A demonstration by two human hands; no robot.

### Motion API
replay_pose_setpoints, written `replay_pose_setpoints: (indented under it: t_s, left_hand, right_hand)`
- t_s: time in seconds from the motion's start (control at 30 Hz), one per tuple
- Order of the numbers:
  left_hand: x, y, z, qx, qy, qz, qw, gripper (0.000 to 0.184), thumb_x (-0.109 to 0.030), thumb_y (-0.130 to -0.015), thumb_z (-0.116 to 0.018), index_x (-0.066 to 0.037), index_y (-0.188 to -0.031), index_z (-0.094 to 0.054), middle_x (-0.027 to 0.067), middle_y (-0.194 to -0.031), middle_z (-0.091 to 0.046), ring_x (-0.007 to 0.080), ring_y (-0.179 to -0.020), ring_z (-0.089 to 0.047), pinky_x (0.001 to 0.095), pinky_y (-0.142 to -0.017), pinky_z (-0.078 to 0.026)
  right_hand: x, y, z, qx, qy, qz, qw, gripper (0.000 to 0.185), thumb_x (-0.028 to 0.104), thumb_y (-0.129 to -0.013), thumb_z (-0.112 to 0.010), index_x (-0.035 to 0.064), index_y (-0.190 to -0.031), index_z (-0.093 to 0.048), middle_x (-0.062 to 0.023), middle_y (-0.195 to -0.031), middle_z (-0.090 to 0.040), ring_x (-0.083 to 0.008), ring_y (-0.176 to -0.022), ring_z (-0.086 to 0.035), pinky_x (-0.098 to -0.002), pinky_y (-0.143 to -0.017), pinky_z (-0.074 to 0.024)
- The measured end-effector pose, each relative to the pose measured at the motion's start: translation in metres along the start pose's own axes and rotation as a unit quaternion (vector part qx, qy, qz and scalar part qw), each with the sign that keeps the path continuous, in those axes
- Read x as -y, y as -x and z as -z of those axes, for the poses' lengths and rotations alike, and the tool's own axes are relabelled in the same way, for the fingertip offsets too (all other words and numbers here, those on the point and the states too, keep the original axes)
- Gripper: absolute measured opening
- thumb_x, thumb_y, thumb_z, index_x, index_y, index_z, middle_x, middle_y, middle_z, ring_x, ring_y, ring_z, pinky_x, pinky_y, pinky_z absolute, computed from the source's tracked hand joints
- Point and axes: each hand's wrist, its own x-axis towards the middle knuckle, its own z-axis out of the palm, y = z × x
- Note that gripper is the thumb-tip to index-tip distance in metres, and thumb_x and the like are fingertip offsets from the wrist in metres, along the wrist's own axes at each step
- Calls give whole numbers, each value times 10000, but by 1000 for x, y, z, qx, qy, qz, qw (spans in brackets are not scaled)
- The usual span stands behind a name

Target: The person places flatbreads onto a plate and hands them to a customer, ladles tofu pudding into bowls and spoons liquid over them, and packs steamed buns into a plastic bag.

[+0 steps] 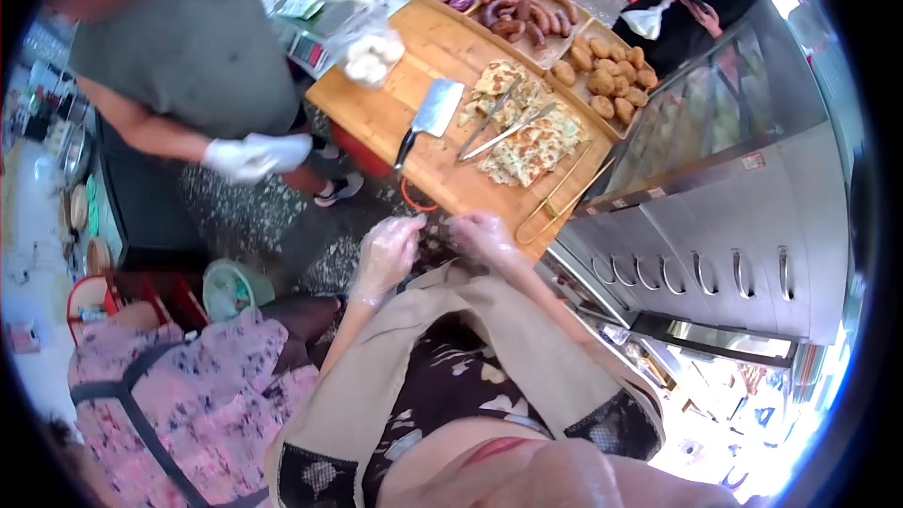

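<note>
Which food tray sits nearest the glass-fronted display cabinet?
The end tray, heaped with round golden-brown pieces; the sausage tray beside it sits farther away.

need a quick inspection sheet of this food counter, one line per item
surface: wooden board, bare in patches
job's things: flatbread with metal tongs on it; cleaver flat, handle at near edge
clutter: orange ring at board edge, nearest left hand
grippers: left hand and right hand clear-gloved, near board; grasp unclear
cables: nothing seen
surroundings: sausages in tray; white-gloved co-worker by a plastic bag; speckled floor
</note>
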Motion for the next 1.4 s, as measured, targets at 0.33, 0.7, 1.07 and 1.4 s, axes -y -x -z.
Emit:
replay_pose_setpoints:
  t_s: [0.33,0.7,1.07,1.4]
  left_hand:
    - [1,-55,-26,65,-15,-23,998,134,-25,-770,-583,-54,-895,-625,131,-850,-637,320,-784,-604,395,-683,-486]
    - [-9,-121,-77,155,14,-55,986,192,-27,-746,-583,-59,-931,-622,135,-836,-635,322,-784,-600,407,-678,-477]
    - [48,-174,-75,194,91,-165,963,256,10,-720,-572,-50,-965,-620,124,-867,-638,300,-794,-602,383,-698,-479]
    - [119,-200,-16,206,127,-178,954,233,-5,-728,-549,-64,-940,-626,107,-818,-633,302,-762,-593,395,-663,-473]
  right_hand:
    - [6,-49,28,-12,-49,63,997,185,215,-825,-609,31,-836,-625,-28,-734,-624,-98,-682,-579,-240,-632,-473]
    - [15,-68,95,-32,-120,49,991,183,200,-853,-609,32,-921,-633,-21,-817,-622,-93,-724,-567,-225,-654,-459]
    - [42,-104,77,-149,-129,27,980,163,216,-847,-607,54,-858,-619,-5,-760,-608,-72,-673,-550,-207,-619,-450]
    - [82,-126,-37,-190,-162,53,967,138,138,-852,-590,8,-894,-611,-30,-780,-607,-90,-710,-560,-222,-656,-463]
